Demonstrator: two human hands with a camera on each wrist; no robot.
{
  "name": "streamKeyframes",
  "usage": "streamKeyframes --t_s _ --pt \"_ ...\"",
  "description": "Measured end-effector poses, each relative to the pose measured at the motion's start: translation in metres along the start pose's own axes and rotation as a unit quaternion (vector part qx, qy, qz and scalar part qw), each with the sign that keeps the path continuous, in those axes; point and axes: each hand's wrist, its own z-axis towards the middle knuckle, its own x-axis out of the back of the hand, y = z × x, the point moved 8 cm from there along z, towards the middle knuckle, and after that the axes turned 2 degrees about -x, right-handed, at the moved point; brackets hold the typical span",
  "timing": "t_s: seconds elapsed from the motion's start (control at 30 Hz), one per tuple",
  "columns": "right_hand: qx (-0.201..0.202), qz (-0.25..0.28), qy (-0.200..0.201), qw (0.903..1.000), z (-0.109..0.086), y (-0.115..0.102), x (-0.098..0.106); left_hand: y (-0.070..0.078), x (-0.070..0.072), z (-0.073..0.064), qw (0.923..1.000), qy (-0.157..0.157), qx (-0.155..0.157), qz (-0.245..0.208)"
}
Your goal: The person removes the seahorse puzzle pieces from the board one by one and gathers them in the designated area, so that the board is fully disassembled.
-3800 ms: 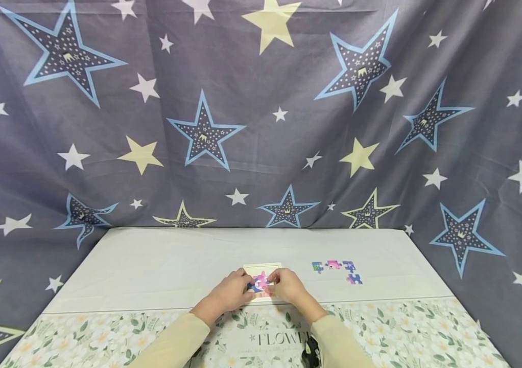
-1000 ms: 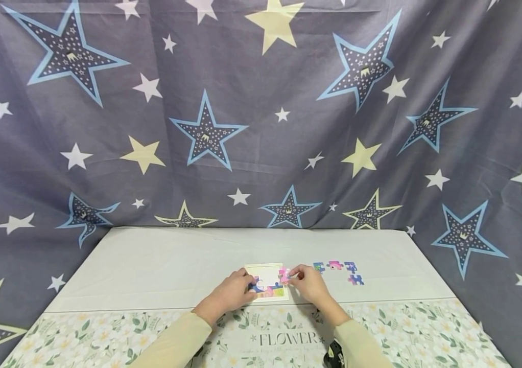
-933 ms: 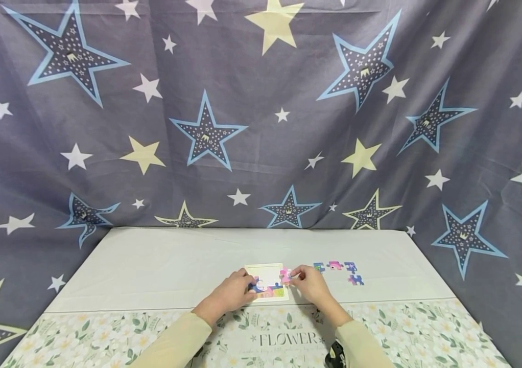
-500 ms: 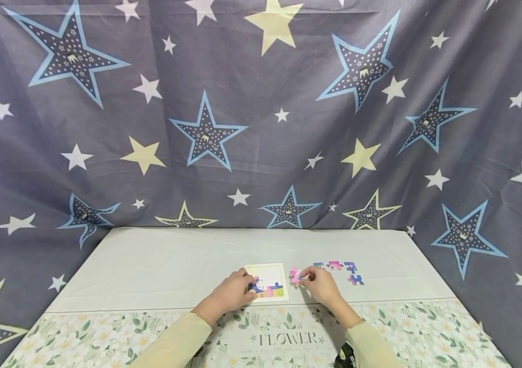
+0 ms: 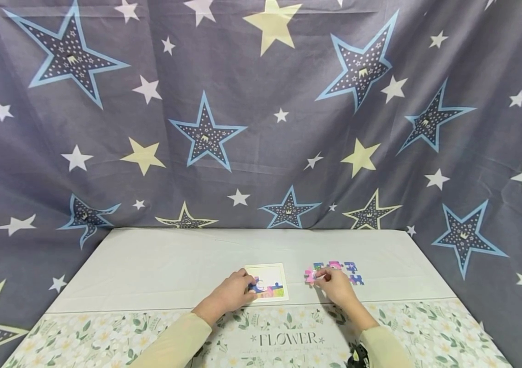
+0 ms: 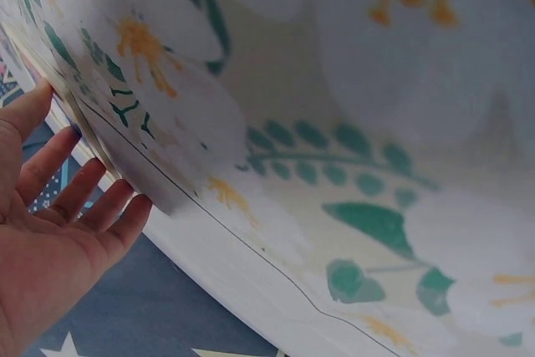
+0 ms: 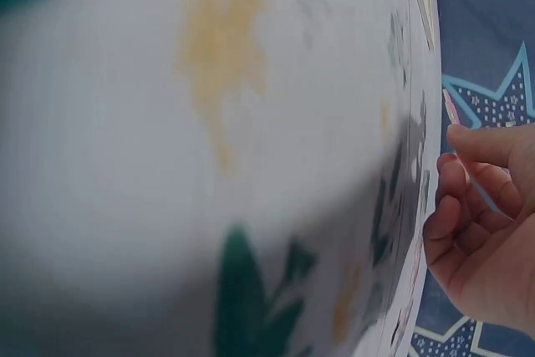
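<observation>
A cream-rimmed jigsaw tray (image 5: 286,286) lies on the white cloth, with joined pieces (image 5: 267,292) along its lower part and bare board above. My left hand (image 5: 231,290) grips the tray's left side between thumb and fingers; its edge (image 6: 94,135) shows against the fingertips in the left wrist view. To the right of the tray, my right hand (image 5: 336,287) pinches a pink jigsaw piece (image 5: 309,276) between thumb and forefinger. In the right wrist view that piece (image 7: 450,108) is seen edge-on, tilted, above the thumb tip.
Loose jigsaw pieces lie just beyond the right hand: a green-blue one (image 5: 318,266), a pink one (image 5: 335,265) and a blue one (image 5: 350,267). Another blue-purple piece (image 5: 357,279) is partly covered by the hand. A starry curtain (image 5: 242,153) hangs behind the table.
My right hand has lifted the pink piece from over the tray and carried it right, close to the loose pieces. The left hand has stayed on the tray.
</observation>
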Motion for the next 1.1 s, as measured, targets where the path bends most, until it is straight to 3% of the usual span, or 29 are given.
streamKeyframes --t_s 1.1 --pt "-0.02 -0.031 0.028 0.9989 -0.003 0.04 0.041 0.0 -0.001 -0.002 0.9999 -0.003 0.004 -0.009"
